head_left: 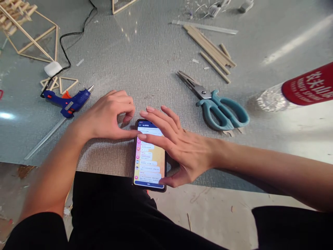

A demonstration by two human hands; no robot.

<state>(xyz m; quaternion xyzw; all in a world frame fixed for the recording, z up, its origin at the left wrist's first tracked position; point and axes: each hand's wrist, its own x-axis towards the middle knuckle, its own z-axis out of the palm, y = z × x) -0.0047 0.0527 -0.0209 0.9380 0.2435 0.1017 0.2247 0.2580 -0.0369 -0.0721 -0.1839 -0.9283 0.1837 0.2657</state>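
Observation:
A phone (pixel 150 156) with a lit chat screen lies at the table's near edge, its lower end reaching past the edge. My left hand (pixel 111 114) is at its upper left, fingers loosely curled and thumb stretched out to the phone's side, with a gap between them. Over the screen spreads my right hand (pixel 179 146), fingers extended and apart. Its index fingertip is by the left thumb and its own thumb rests on the phone's lower right part. Neither hand is wrapped round the phone. Right of the hands lie scissors (pixel 215 107) with blue handles.
A blue glue gun (pixel 70 102) with a glue stick (pixel 47 137) lies at left, its black cord (pixel 63 41) running back. Wooden stick frames (pixel 56 41) stand beyond it. Loose sticks (pixel 210 48) lie behind the scissors. A red-labelled bottle (pixel 307 85) is at right.

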